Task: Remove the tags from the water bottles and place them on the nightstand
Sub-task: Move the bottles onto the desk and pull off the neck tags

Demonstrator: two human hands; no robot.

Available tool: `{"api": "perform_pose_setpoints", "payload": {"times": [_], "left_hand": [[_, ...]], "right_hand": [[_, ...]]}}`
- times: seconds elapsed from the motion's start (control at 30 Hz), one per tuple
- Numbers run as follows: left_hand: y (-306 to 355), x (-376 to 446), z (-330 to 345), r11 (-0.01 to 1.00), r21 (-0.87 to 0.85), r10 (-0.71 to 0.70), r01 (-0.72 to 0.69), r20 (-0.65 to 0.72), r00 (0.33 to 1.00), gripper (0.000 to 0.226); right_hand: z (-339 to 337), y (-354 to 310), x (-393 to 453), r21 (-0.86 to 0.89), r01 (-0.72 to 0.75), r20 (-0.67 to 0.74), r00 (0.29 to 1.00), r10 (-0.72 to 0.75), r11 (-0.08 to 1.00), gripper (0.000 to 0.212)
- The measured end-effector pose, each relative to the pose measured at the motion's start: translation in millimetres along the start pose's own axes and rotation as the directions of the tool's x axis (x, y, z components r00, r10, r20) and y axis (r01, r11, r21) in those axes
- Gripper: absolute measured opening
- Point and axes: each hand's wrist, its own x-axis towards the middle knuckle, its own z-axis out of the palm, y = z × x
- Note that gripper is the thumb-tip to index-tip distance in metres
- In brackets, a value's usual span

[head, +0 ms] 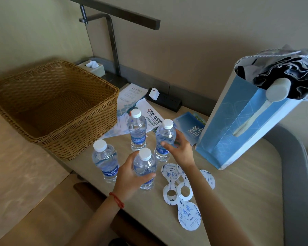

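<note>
Head view looks down on your nightstand (238, 183), where four water bottles stand upright in a loose cluster, all capped in white and all filled with clear water. Your left hand (130, 178) wraps around the nearest bottle (144, 166), fingers and thumb curled round its body just above the blue label. Your right hand (180, 148) curls around the bottle on the right (164, 137), thumb across its front and fingers behind it. The far bottle (137, 129) and the bottle on the left (105, 160) stand free, touched by neither hand. None of the four has a tag on its neck.

The tags (178, 183) lie flat on the nightstand just beside the nearest bottle, under your right forearm: white card shapes with blue print and round neck holes, overlapping one another, with one lying closest to you and one peeking out right of the forearm.

A wicker basket (57, 107) sits at the left; the part of its inside you can see holds nothing. A blue paper bag (238, 125) stands at the right, stuffed with dark crumpled fabric and a pale handle that juts over its rim. Leaflets (132, 103) lie behind the bottles, a power strip (164, 101) holds a white plug, and a tissue box (92, 67) shows a tissue at its slot.
</note>
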Motion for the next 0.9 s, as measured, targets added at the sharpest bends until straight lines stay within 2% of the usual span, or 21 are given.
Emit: {"api": "perform_pose_setpoints", "payload": {"times": [0.2,0.67,0.77,0.9], "left_hand": [[-1,-1,0,1.000,-0.016,0.011,-0.011,0.004,1.000,0.072],[-3,-2,1,0.999,-0.045,0.015,-0.016,-0.013,1.000,0.067],[1,-3,1,0.997,-0.067,0.026,-0.028,-0.031,0.999,0.066],[10,-8,-2,0.992,-0.116,0.047,-0.050,-0.026,0.999,0.051]], "right_hand": [[5,-4,9,0.097,0.002,0.052,0.999,-0.007,0.995,0.078],[9,-6,0,0.016,0.064,-0.026,0.998,-0.063,0.998,0.074],[8,-6,-10,0.059,0.084,-0.059,0.995,-0.080,0.995,0.060],[-3,-6,-19,0.144,0.073,-0.098,0.993,-0.060,0.987,0.044]]}}
